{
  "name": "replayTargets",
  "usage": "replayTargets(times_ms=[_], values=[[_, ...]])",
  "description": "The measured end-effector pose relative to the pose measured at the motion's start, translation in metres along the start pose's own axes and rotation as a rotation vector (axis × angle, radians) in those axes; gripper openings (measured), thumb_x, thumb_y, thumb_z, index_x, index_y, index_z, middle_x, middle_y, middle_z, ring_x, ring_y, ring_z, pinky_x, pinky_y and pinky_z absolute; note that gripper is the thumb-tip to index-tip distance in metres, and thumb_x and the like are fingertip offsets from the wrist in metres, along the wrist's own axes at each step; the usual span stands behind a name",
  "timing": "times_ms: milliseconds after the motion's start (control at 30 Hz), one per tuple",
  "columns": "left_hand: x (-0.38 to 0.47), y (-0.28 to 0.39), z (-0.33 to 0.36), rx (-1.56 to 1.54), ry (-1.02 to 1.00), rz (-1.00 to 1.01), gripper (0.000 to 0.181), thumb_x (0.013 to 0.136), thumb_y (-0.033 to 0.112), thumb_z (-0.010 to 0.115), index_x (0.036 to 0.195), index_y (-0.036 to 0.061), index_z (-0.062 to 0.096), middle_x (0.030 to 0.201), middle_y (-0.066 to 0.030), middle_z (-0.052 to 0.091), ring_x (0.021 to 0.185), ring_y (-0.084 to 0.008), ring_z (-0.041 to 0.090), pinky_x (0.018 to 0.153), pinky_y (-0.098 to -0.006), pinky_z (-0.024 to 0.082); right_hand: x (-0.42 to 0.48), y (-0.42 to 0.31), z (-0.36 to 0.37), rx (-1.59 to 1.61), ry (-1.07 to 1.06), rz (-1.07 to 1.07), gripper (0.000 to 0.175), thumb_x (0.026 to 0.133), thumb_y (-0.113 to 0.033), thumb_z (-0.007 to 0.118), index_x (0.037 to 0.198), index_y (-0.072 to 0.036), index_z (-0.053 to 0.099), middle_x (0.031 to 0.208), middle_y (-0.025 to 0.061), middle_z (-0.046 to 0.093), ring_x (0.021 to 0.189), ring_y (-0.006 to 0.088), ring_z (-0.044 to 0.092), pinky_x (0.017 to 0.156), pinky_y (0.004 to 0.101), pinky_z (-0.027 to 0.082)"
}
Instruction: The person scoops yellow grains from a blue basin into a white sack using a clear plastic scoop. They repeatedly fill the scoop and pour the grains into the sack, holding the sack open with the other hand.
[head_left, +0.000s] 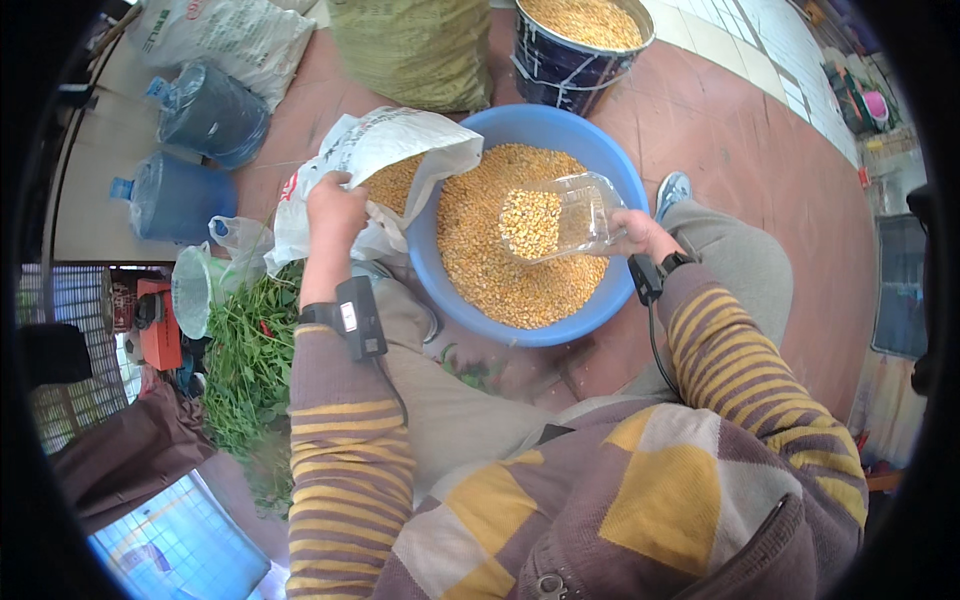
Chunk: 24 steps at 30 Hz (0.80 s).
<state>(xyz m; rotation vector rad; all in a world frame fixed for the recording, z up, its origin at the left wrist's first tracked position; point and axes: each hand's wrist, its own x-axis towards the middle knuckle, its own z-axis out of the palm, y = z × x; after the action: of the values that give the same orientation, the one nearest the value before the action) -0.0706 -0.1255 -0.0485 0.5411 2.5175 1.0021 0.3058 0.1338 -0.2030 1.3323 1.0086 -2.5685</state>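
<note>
My right hand (639, 231) grips the end of a clear plastic container (585, 214), which holds a scoop of corn kernels (531, 223) at its far end. Below it a wide blue plastic basin (630, 180) is filled with loose dried corn (517, 289). With my left hand (336, 214) I hold the rim of a white woven sack (390, 139) at the basin's left side. The sack's mouth gapes toward the basin, and corn (394, 184) shows inside it. The container is above the basin, apart from the sack.
A dark bucket of corn (559, 67) and a full yellow-green woven sack (412, 52) stand behind the basin. Two blue water jugs (214, 112) lie at left, near another white sack (225, 37). Cut green plants (251, 360) and a plastic bag (244, 240) are by my left arm.
</note>
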Motion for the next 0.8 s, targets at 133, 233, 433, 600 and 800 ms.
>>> replayTargets(times_ms=[133, 233, 433, 600, 800], values=[[0.004, -0.003, 0.003, 0.034, 0.015, 0.010, 0.040, 0.075, 0.012, 0.068, 0.111, -0.0051, 0.062, 0.074, -0.0201, 0.068, 0.062, -0.0254, 0.067, 0.063, -0.0349, 0.053, -0.002, -0.005, 0.052, 0.224, -0.145, -0.033, 0.059, 0.077, -0.004, 0.047, 0.135, 0.002, 0.039, 0.133, 0.0235, 0.046, 0.122, 0.0432, 0.047, 0.102, 0.0621, 0.039], [0.006, -0.007, 0.006, 0.047, 0.023, 0.002, 0.039, 0.075, 0.012, 0.068, 0.111, -0.0047, 0.063, 0.083, -0.0228, 0.069, 0.076, -0.0298, 0.069, 0.074, -0.0359, 0.053, 0.010, -0.011, 0.104, 0.267, -0.148, -0.051, 0.059, 0.078, -0.004, 0.048, 0.136, 0.002, 0.036, 0.136, 0.0232, 0.043, 0.123, 0.0436, 0.045, 0.102, 0.0615, 0.038], [0.008, -0.013, 0.008, 0.028, 0.096, 0.018, 0.037, 0.075, 0.010, 0.067, 0.109, -0.0039, 0.064, 0.098, -0.0251, 0.068, 0.093, -0.0348, 0.066, 0.085, -0.0380, 0.051, 0.058, -0.024, 0.220, 0.241, -0.124, -0.168, 0.047, 0.084, -0.010, 0.052, 0.129, 0.002, 0.045, 0.122, 0.0204, 0.054, 0.117, 0.0365, 0.052, 0.096, 0.0588, 0.043], [0.006, -0.011, 0.005, -0.043, 0.134, -0.022, 0.037, 0.075, 0.011, 0.067, 0.108, -0.0031, 0.064, 0.094, -0.0248, 0.068, 0.091, -0.0354, 0.066, 0.084, -0.0387, 0.051, 0.091, -0.035, 0.300, -0.122, 0.139, -0.286, 0.045, 0.077, -0.022, 0.069, 0.114, 0.002, 0.059, 0.110, 0.0182, 0.063, 0.108, 0.0295, 0.060, 0.087, 0.0501, 0.050], [0.010, -0.017, 0.003, -0.068, 0.148, -0.053, 0.038, 0.073, 0.010, 0.067, 0.108, -0.0035, 0.064, 0.085, -0.0213, 0.068, 0.083, -0.0316, 0.067, 0.080, -0.0382, 0.051, 0.114, -0.054, 0.353, -1.057, 0.445, -0.515, 0.055, 0.067, -0.028, 0.079, 0.112, 0.000, 0.064, 0.116, 0.0194, 0.064, 0.107, 0.0293, 0.063, 0.089, 0.0351, 0.051]])
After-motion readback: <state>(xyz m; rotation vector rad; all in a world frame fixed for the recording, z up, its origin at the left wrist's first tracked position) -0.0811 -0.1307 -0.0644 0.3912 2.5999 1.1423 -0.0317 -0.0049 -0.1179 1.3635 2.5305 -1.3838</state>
